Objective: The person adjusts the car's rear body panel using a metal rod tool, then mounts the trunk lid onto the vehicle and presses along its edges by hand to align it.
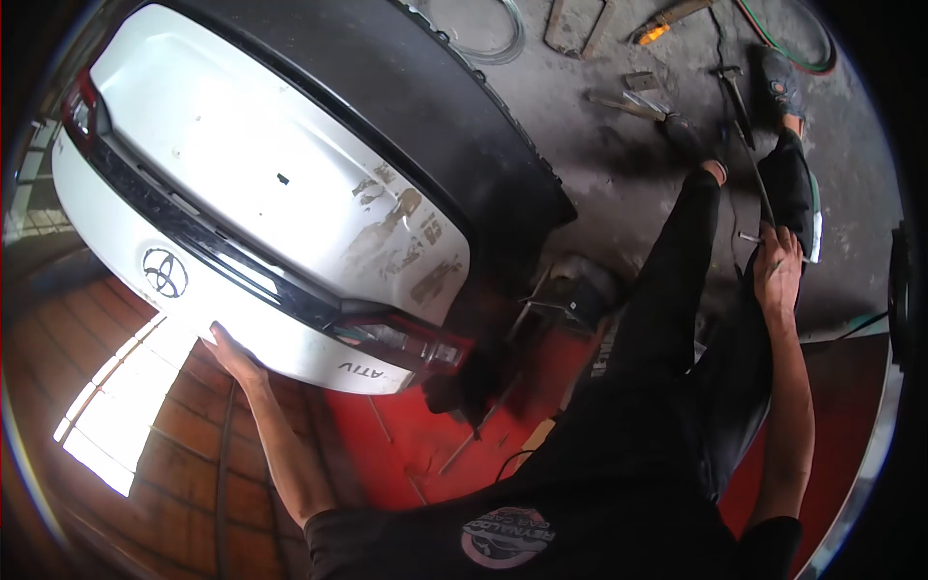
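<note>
A white trunk lid (261,145) fills the upper left, with a Toyota emblem (165,273), ATIV lettering, and a tail light (411,340) near its right end. Brown-grey scuffed patches mark its right side. My left hand (235,358) grips the lid's lower edge, its thumb side on the white surface and the other fingers partly hidden. By my thigh, my right hand (779,275) is closed around a thin metal rod with a crossbar handle (748,238). Its shaft runs up between my lower legs.
On the grey concrete floor lie a hammer (738,101), an orange-handled tool (657,34), a metal frame piece (580,29) and several small bars. A hose (826,63) curves at the upper right. Red flooring (372,454) holds thin rods. My shoes stand among the tools.
</note>
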